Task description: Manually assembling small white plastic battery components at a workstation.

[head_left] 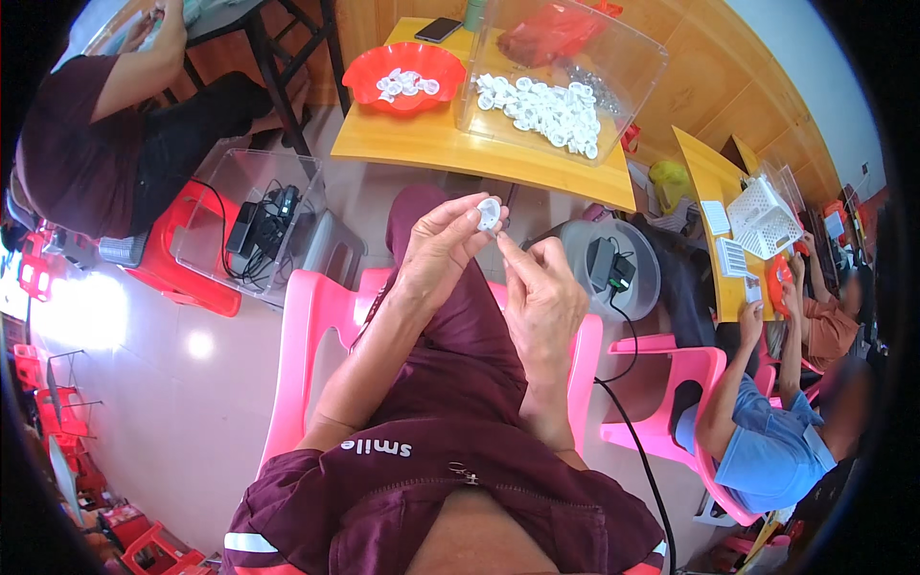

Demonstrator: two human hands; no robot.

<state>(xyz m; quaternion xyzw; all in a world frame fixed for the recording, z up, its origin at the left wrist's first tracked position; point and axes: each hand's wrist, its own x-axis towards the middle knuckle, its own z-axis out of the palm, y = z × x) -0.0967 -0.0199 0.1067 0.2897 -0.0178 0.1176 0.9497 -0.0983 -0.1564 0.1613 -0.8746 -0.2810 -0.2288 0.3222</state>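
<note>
Above my lap, my left hand [443, 244] pinches a small round white plastic cap [490, 212] between thumb and fingers, its hollow side facing me. My right hand [544, 297] is close beside it, with its index fingertip at the lower edge of the cap. The other fingers of that hand are curled in, and anything small between its fingertips is too tiny to make out. On the wooden table [412, 144] ahead, a red scalloped bowl [359, 81] holds several similar white pieces. Many more white caps [546, 110] lie in a clear plastic box [628, 48] to its right.
A phone [438, 30] lies at the table's back. Clear tubs with black adapters and cables [264, 230] stand on both sides below. A black cable [644, 450] runs along the floor at right. Co-workers sit at left [72, 153] and right [771, 450].
</note>
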